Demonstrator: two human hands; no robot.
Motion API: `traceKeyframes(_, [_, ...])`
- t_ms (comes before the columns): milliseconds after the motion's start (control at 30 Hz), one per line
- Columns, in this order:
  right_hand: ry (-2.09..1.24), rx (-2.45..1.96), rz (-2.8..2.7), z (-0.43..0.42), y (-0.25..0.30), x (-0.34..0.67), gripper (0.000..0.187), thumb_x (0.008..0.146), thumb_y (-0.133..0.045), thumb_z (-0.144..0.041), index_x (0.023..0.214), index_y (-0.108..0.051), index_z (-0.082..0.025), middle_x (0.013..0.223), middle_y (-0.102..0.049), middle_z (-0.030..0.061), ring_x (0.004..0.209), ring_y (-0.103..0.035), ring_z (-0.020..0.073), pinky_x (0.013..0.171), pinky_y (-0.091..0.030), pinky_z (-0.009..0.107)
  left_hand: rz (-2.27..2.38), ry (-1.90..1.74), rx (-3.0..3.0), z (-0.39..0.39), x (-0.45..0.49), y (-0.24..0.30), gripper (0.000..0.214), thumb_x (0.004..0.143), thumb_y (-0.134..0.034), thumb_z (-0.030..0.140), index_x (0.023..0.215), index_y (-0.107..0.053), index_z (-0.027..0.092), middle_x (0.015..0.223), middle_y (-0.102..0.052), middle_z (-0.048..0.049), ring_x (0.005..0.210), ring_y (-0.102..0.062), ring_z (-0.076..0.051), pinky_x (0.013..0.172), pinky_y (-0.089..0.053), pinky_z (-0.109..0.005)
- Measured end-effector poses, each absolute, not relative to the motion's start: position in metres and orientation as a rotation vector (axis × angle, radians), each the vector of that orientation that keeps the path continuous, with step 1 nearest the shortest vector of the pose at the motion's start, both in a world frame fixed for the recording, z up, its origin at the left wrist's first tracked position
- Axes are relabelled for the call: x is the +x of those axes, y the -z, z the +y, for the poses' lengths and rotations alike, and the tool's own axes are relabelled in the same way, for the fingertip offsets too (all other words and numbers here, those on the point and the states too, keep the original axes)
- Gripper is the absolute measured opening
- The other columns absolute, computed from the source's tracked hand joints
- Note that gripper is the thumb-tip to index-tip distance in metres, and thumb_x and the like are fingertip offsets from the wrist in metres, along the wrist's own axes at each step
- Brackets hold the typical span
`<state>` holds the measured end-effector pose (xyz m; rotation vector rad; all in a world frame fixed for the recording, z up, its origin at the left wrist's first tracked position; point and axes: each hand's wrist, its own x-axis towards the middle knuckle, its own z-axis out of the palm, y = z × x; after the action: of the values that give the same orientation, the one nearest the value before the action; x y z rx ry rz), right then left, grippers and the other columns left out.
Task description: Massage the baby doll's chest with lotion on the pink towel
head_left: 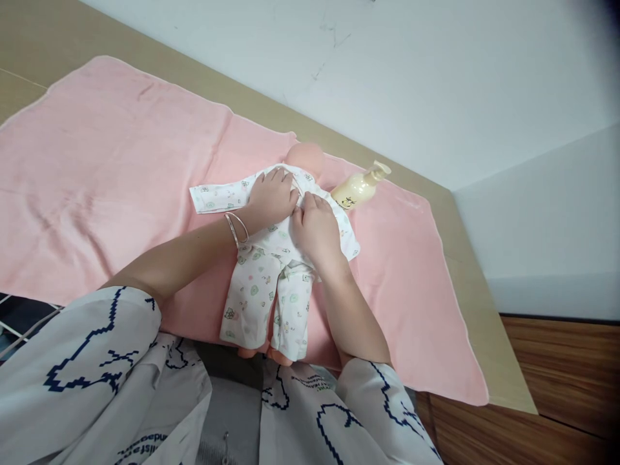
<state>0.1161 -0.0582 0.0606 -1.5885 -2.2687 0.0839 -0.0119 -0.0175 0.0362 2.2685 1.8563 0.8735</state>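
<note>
A baby doll [306,158] lies on its back on a pink blanket [106,174], dressed in a white printed romper [264,290]. My left hand [271,197], with bangles on the wrist, rests on the doll's chest with its fingers curled on the cloth near the neck. My right hand [314,226] sits beside it, fingers bent and pinching the garment's front edge. Both hands grip the romper's opening at the chest. The doll's bare feet [264,354] poke out of the trouser legs near my body.
A cream pump bottle [361,186] lies on the blanket just right of the doll's head. The blanket covers a beige tabletop [489,336] set against a white wall [436,77]. Wooden floor [557,387] shows at the right.
</note>
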Motion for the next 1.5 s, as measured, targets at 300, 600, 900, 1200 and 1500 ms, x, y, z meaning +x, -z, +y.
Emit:
traceKeyframes(300, [-0.348,-1.525,-2.196,-0.02,-0.043,0.138,0.059,0.1,-0.029,-0.039,0.148,-0.046,-0.01,0.16,-0.042,0.0165,0.153,-0.034,0.0293,0.127,-0.024,0.056,1.929,-0.783,2.279,-0.031,0.002,-0.034,0.05,0.101,-0.035,0.027,0.144,-0.048,0.005,0.151,-0.051,-0.0223,0.146,-0.041,-0.034,0.123,-0.028,-0.054])
traceKeyframes(600, [-0.377,-1.498,-2.15,-0.005,-0.025,0.148,0.064,0.1,-0.029,-0.05,0.152,-0.041,-0.015,0.165,-0.034,0.0143,0.156,-0.026,0.027,0.129,-0.015,0.056,1.932,-0.796,2.332,-0.04,0.005,-0.034,0.051,0.102,-0.034,0.027,0.145,-0.047,0.005,0.149,-0.051,-0.0228,0.144,-0.043,-0.035,0.121,-0.031,-0.056])
traceKeyframes(900, [-0.352,-1.476,-2.144,-0.007,-0.03,0.148,0.058,0.101,-0.028,-0.045,0.151,-0.043,-0.018,0.162,-0.04,0.0117,0.154,-0.031,0.0266,0.128,-0.022,0.057,1.791,-0.8,2.405,-0.046,0.006,-0.043,0.046,0.099,-0.036,0.021,0.137,-0.057,0.005,0.144,-0.055,-0.0234,0.141,-0.047,-0.034,0.122,-0.032,-0.051])
traceKeyframes(1200, [-0.135,-1.547,-2.134,-0.045,-0.045,0.119,0.051,0.098,-0.033,-0.032,0.137,-0.061,-0.013,0.148,-0.058,0.0143,0.145,-0.046,0.0331,0.121,-0.036,0.059,1.865,-0.71,2.191,-0.018,-0.009,-0.036,0.052,0.101,-0.039,0.029,0.149,-0.045,0.01,0.16,-0.039,-0.0194,0.153,-0.03,-0.034,0.127,-0.02,-0.054])
traceKeyframes(1500, [-0.414,-1.395,-2.179,0.001,-0.029,0.159,0.059,0.101,-0.03,-0.049,0.15,-0.044,-0.02,0.164,-0.036,0.0094,0.156,-0.028,0.025,0.129,-0.02,0.056,1.953,-0.56,2.457,-0.059,0.013,-0.054,0.049,0.101,-0.029,0.019,0.139,-0.051,-0.003,0.138,-0.055,-0.0311,0.135,-0.051,-0.041,0.114,-0.035,-0.057])
